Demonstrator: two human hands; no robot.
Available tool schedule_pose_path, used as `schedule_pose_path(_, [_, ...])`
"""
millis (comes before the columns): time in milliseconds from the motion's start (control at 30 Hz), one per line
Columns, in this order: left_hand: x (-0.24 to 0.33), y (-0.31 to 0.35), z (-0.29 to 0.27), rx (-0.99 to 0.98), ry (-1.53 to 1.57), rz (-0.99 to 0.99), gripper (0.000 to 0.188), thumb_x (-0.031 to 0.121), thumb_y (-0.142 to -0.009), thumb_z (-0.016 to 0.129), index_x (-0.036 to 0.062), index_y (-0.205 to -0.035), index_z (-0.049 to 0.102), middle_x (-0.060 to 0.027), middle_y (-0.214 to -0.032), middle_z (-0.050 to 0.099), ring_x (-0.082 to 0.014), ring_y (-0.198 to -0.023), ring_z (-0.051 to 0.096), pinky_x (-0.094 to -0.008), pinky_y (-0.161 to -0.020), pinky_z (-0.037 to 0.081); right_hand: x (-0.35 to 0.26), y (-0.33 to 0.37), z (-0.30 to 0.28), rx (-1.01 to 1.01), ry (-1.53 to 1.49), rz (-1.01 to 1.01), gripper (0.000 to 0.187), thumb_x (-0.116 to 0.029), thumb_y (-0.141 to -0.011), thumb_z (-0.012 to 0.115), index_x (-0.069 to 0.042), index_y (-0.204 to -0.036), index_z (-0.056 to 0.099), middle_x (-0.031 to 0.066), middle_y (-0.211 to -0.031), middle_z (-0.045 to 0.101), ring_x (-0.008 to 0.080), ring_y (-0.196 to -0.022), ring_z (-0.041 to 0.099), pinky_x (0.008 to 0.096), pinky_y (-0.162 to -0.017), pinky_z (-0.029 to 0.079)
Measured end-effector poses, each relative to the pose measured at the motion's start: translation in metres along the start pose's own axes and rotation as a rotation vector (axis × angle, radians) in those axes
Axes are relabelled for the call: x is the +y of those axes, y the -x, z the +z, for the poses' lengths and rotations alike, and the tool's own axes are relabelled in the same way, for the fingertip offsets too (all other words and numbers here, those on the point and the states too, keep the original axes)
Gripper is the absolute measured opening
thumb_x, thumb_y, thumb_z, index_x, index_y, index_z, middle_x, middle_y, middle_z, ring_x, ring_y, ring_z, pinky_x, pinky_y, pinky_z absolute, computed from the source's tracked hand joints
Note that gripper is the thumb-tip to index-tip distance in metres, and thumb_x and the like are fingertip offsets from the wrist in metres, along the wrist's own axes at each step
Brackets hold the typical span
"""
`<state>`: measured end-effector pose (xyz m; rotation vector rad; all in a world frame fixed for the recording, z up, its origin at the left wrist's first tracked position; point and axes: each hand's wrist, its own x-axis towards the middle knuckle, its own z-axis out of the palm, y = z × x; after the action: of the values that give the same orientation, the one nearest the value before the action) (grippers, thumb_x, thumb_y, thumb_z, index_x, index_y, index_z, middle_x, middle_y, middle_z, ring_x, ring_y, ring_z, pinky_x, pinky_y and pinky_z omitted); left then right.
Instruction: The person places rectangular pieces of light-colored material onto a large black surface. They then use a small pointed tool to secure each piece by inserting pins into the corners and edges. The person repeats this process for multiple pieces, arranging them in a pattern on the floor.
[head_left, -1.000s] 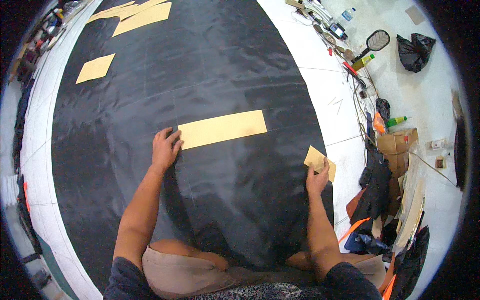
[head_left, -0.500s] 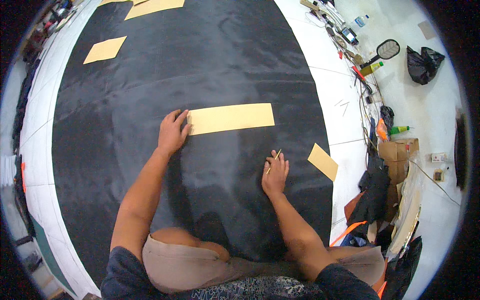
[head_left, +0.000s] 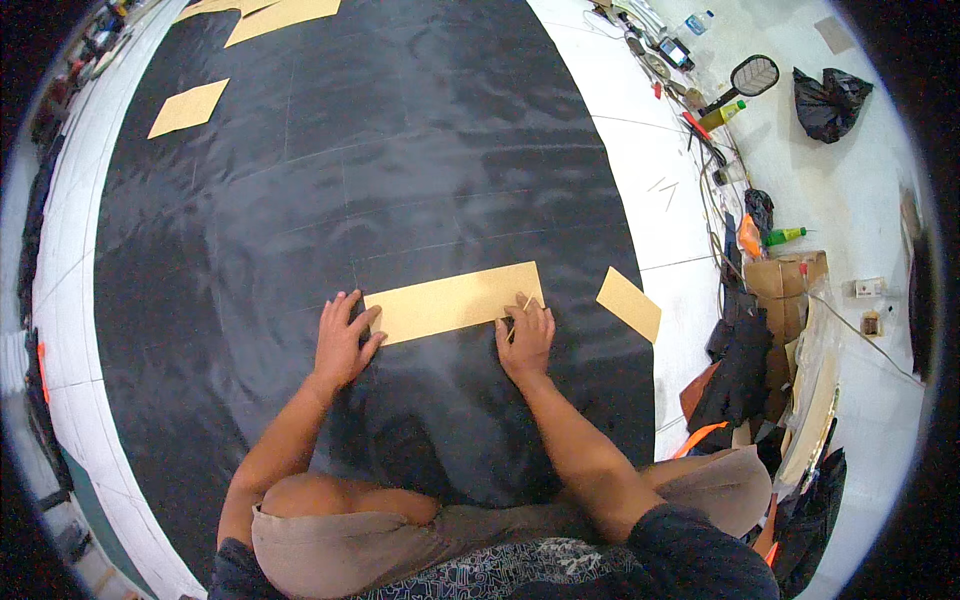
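Note:
A long rectangular piece of yellowish card [head_left: 445, 300] lies slightly tilted on a wide sheet of black material [head_left: 240, 380]. At the card's left end rests my left hand [head_left: 343, 342], open, its fingers spread and the tips by the edge. My right hand [head_left: 526, 345] is at the lower right corner of the card, its fingers touching it. Between those fingers sits a thin yellowish pencil-like stick [head_left: 512, 332]. Faint pale lines cross the black sheet beyond the card.
A smaller card piece [head_left: 629, 305] lies to the right at the sheet's edge; another card piece [head_left: 189, 108] is far left, with more cards [head_left: 285, 18] beyond. Along the right stand a cardboard box [head_left: 785, 290], cables, a racket-shaped swatter [head_left: 754, 76] and a black plastic bag [head_left: 830, 103].
The long card has moved nearer to me and tilted, with my left hand at its end. My right hand has moved from below it onto its right corner, stick still in the fingers.

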<state>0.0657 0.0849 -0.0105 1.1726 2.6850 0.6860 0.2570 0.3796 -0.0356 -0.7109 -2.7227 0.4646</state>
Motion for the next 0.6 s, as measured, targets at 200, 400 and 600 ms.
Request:
schedule_pose_path(200, [0.003, 0.011, -0.004, 0.03, 0.015, -0.015, 0.044, 0.032, -0.088, 0.075, 0.0128, -0.128, 0.068, -0.0202, -0.149, 0.05, -0.0436, -0.142, 0.042, -0.0572, -0.121, 0.029, 0.002, -0.012, -0.006, -0.012, 0.046, -0.129, 0.032, -0.029, -0.095, 0.066, -0.011, -0.121, 0.066, 0.0089, -0.139, 0.062, 0.0332, -0.133, 0.05, 0.0538, -0.115, 0.032])
schedule_pose_path(400, [0.018, 0.002, -0.01, -0.029, -0.012, 0.101, 0.045, 0.031, -0.089, 0.074, 0.0135, -0.13, 0.065, -0.0211, -0.147, 0.051, -0.0431, -0.14, 0.044, -0.0567, -0.12, 0.031, -0.002, -0.027, -0.014, -0.07, -0.017, -0.145, 0.032, -0.026, -0.095, 0.065, -0.012, -0.124, 0.065, 0.0083, -0.126, 0.068, 0.0288, -0.121, 0.059, 0.0494, -0.105, 0.038])
schedule_pose_path(600, [0.055, -0.007, 0.014, -0.123, 0.021, 0.265, 0.052, 0.033, -0.089, 0.074, 0.0145, -0.136, 0.062, -0.0216, -0.147, 0.05, -0.0432, -0.141, 0.043, -0.0546, -0.12, 0.033, 0.037, -0.081, -0.046, -0.336, 0.0, -0.321, 0.032, -0.021, -0.093, 0.063, -0.01, -0.123, 0.065, 0.0105, -0.11, 0.072, 0.0317, -0.103, 0.066, 0.0435, -0.094, 0.044])
